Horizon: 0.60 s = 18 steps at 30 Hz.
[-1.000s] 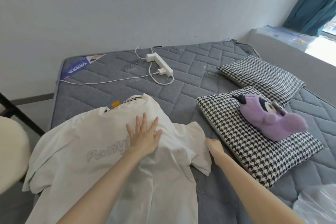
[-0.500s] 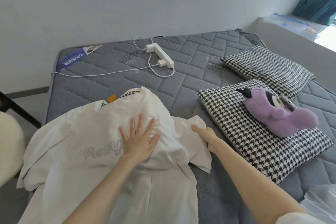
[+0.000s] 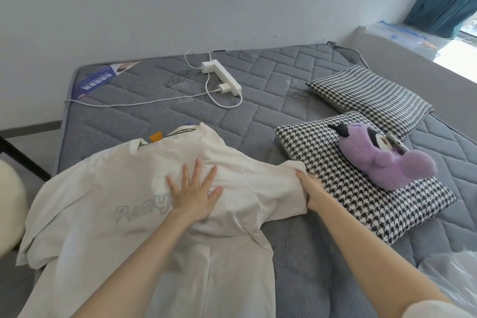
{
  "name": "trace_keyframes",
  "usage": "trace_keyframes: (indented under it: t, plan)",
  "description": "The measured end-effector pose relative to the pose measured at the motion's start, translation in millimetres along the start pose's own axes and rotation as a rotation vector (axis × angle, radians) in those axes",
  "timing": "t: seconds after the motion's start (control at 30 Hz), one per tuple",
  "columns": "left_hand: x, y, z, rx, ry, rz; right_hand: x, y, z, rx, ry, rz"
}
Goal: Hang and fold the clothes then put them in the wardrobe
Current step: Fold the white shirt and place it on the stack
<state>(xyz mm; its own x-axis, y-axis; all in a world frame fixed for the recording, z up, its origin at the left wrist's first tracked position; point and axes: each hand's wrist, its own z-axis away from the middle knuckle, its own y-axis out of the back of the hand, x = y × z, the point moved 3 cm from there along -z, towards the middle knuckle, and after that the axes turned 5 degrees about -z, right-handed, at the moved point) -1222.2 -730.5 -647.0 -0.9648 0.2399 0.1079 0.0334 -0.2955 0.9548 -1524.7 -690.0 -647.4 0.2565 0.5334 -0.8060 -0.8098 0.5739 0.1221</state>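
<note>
The white shirt (image 3: 103,201) is lying front-up on the grey mattress (image 3: 258,116), its collar pointing toward twelve o'clock and its hem running off toward six. The left hand (image 3: 193,196) is pressing down on the chest, fingers straight and spread wide, holding nothing and simply pinning the cloth. At about three o'clock from it, the right hand (image 3: 309,188) is gripping the end of the sleeve (image 3: 278,188), fingers curled into the hem.

That sleeve is what is changing: a second ago it was lying bunched and doubled under beside the body of the shirt, with the right hand only reaching for its edge. Now it is being drawn out taut toward three o'clock, its end just touching the checked pillow (image 3: 335,214) that is carrying the purple plush toy (image 3: 382,160).

So the shirt is being spread flat, and folding proper is probably just starting. The wardrobe step is not yet done.
</note>
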Motion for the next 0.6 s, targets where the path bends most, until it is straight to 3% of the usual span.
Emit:
trace_keyframes:
  t: [0.17, 0.3, 0.43, 0.53, 0.6]
  plan:
    - [-3.9, 11.4, 2.7, -0.028, -0.031, 0.121, -40.7, 6.9, 32.9, -0.2, -0.081, 0.198]
    - [-13.7, 28.7, 9.7, 0.021, -0.095, 0.311, -67.9, -18.7, 64.2, -0.336, -0.146, 0.022]
    - [-35.0, 52.0, 22.3, 0.201, -0.177, 0.656, -74.1, -90.4, 108.8, -0.539, -0.136, -0.118]
    - [-50.2, 64.5, 34.6, 0.288, -0.122, 0.817, -65.8, -140.2, 140.6, -0.737, -0.118, -0.015]
    - [-58.3, 66.4, 38.4, 0.278, -0.054, 0.91, -62.4, -153.1, 149.5, -0.762, -0.041, 0.142]
